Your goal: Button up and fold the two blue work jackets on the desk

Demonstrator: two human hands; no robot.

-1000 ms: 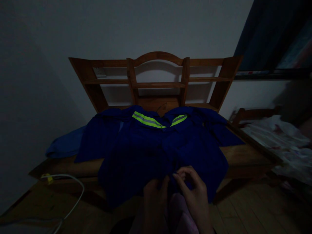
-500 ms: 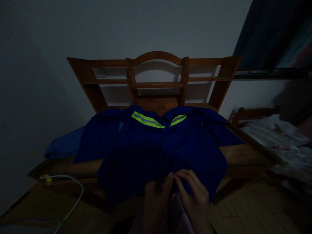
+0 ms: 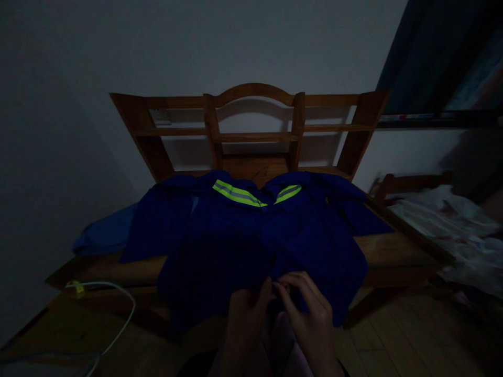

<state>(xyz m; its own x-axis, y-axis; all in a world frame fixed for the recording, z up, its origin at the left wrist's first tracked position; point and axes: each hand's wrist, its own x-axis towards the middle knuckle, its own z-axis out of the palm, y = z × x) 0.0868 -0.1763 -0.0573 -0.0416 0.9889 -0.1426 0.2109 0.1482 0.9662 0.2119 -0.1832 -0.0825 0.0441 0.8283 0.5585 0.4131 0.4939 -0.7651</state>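
A dark blue work jacket [image 3: 228, 246] with yellow-green reflective strips [image 3: 239, 195] lies spread over the desk, its lower part hanging past the front edge. At its front opening, near the hem, my left hand [image 3: 247, 314] pinches the cloth between thumb and curled fingers. Just to the right, my right hand [image 3: 308, 309] grips the other front edge, thumb and forefinger together. The fingertips of both hands nearly meet. Dim light hides whatever small detail, such as a button, lies between them.
The wooden desk [image 3: 393, 251] carries an open shelf rack [image 3: 255, 137] against the wall. Lighter blue cloth [image 3: 106, 230] lies at the left end. A white cable [image 3: 128, 314] with a yellow tag loops at lower left. Crumpled white plastic [image 3: 448, 220] is piled at right.
Both hands have shifted slightly left, still pinching the jacket's front edges. The cloth at the opening has moved a little with them; the rest of the jacket lies as before.
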